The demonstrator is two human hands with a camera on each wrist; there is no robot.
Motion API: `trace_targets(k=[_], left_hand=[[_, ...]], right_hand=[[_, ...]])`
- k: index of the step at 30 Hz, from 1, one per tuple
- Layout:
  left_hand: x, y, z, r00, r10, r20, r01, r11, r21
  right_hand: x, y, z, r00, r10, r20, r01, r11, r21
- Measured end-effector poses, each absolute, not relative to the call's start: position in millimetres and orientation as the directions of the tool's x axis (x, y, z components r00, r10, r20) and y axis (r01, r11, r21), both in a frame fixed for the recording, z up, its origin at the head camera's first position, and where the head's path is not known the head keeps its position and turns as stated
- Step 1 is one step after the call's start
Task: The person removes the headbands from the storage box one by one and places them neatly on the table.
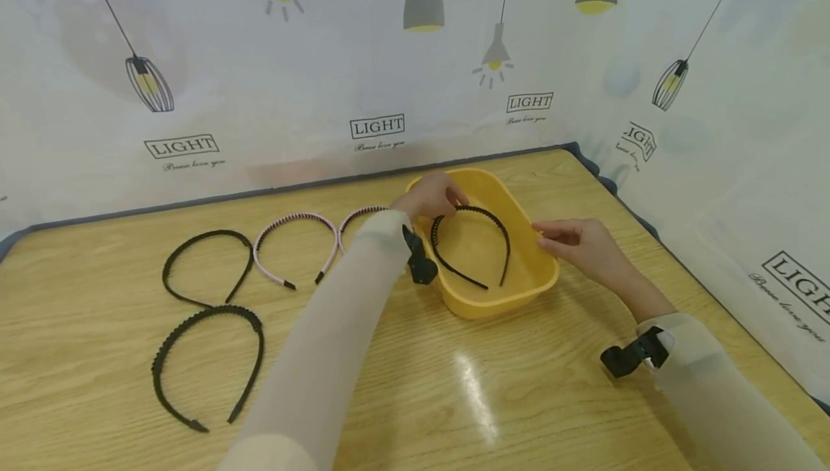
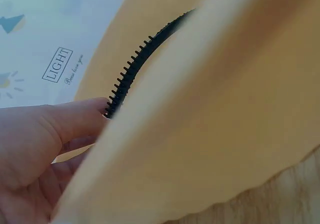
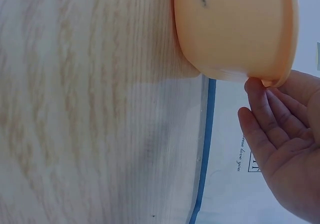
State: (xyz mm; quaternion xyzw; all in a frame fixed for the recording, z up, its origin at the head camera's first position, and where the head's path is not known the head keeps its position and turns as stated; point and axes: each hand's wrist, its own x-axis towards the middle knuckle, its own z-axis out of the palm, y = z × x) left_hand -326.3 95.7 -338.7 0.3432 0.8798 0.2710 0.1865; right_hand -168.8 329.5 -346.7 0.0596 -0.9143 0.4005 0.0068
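Note:
A yellow plastic basket (image 1: 499,308) stands near the back right of the table. Reaching over its left side, my left hand (image 1: 433,196) pinches a black toothed headband (image 1: 509,244) near the arch; the band's two ends point toward me inside the basket. In the left wrist view the basket wall hides part of that headband (image 2: 131,74) and some fingertips. My right hand (image 1: 586,248) holds the basket's right rim between thumb and fingers, and the right wrist view shows fingertips of this hand (image 3: 285,149) against the outer wall.
Left of the basket lie a pink headband (image 1: 295,217) and another pink one (image 1: 363,209), partly hidden by my left sleeve. Farther left are a black headband (image 1: 214,232) and, nearer me, a second black one (image 1: 223,308). A printed cloth backdrop (image 1: 292,82) borders the table.

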Motion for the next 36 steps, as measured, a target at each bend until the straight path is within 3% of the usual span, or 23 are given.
trace_targets(k=[13,36], left_hand=[[-326.6,82.4,-325.2,-0.751,0.656,-0.069,0.411,0.548,0.729],[-326.3,45.6,-279.4,-0.746,0.666,-0.034,0.425,0.514,0.746]], right_hand=[[-169.2,327.3,-346.9,-0.993,-0.106,0.051,-0.109,0.665,-0.739],[-169.8,328.0,-345.3,-0.993,-0.103,0.05,-0.107,0.687,-0.718]])
